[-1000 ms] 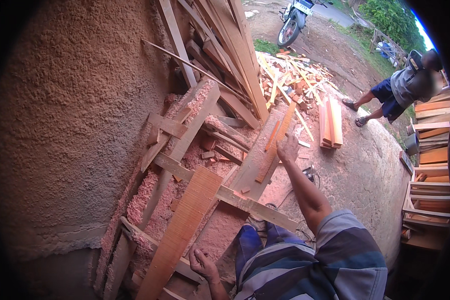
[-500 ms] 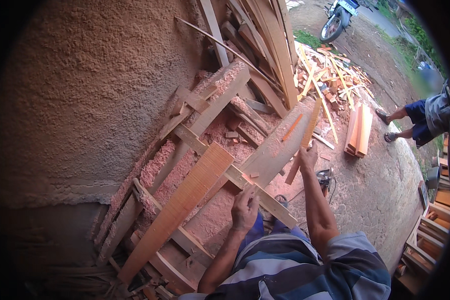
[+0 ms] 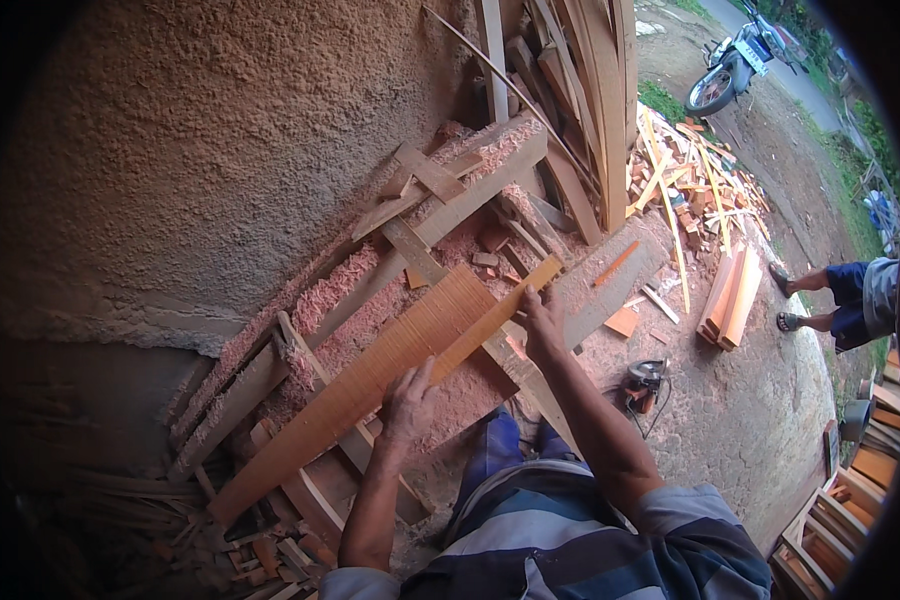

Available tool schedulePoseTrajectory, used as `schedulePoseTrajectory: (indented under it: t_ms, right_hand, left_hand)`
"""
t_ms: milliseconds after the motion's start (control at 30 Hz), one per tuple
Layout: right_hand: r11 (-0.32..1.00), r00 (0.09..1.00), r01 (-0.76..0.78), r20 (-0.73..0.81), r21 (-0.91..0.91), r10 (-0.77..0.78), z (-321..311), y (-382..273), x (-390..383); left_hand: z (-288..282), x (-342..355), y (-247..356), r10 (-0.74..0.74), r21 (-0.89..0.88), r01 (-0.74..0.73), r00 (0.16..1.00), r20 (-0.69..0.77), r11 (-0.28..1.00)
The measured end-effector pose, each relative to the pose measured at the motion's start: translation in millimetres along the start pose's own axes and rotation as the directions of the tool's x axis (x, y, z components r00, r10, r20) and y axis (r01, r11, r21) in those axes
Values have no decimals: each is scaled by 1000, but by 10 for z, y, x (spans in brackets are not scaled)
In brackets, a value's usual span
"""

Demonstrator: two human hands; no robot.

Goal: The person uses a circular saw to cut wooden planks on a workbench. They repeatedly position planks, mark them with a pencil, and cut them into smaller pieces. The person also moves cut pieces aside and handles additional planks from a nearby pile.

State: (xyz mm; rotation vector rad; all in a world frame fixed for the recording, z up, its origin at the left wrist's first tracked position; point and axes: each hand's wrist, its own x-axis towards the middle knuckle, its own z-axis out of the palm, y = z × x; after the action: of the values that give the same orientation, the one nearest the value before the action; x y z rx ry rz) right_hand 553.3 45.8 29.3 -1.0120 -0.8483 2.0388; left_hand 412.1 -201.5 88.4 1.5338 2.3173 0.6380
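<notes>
Left hand: the left hand [image 3: 410, 398] lay on the near edge of the long reddish-orange ribbed wooden board [image 3: 370, 378], fingers curled over it in a loose grasp, thumb side toward the body.
Right hand: the right hand [image 3: 540, 322] was closed around the narrow orange wooden strip [image 3: 495, 318], fingers wrapped tight at its upper part.
Strip: it ran slantwise from near the left hand up to the right, lying along the ribbed board's right edge and touching it.
Board: it stretched across the rough timber frame [image 3: 440, 225], low end at lower left among scraps, high end just past the right hand.
Frame: grey-brown rails caked in pink sawdust [image 3: 335, 290], tilted against the big sawdust heap [image 3: 200, 160].
Behind: tall leaning planks [image 3: 595, 90] stood upright at the top, with a scatter of pale offcuts [image 3: 695, 170] beyond.
Ground right: a stack of orange boards [image 3: 732, 298] lay on the dirt, well apart from the hands; a small circular power saw [image 3: 645, 380] sat near the right forearm.
Far right: another person [image 3: 855, 295] in blue shorts and sandals stood by the edge.
Top right: a parked motorbike [image 3: 735, 65].
</notes>
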Motion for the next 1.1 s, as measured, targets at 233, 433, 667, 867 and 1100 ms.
schedulePoseTrajectory:
  t_ms: [233,433,667,867,1100]
  right_hand:
    - [627,932,281,53,-727,-357,225,483,428]
    - [416,944,211,73,-885,-323,329,599,456]
    - [443,921,258,79,-859,-382,291,664,449]
    - [507,954,188,33,-841,-299,267,606,508]
    - [584,976,132,1,-801,-219,272,526,485]
  left_hand:
    - [-90,-343,-873,-102,38,106,990,-100,994]
    - [79,-479,-1072,-187,73,207,958,-215,976]
    - [451,-344,-985,-272,39,309,885,-377,950]
    - [533,-337,-1068,-249,-48,254,862,-442,966]
    - [614,-366,-1121,-258,-66,256,855,-450,964]
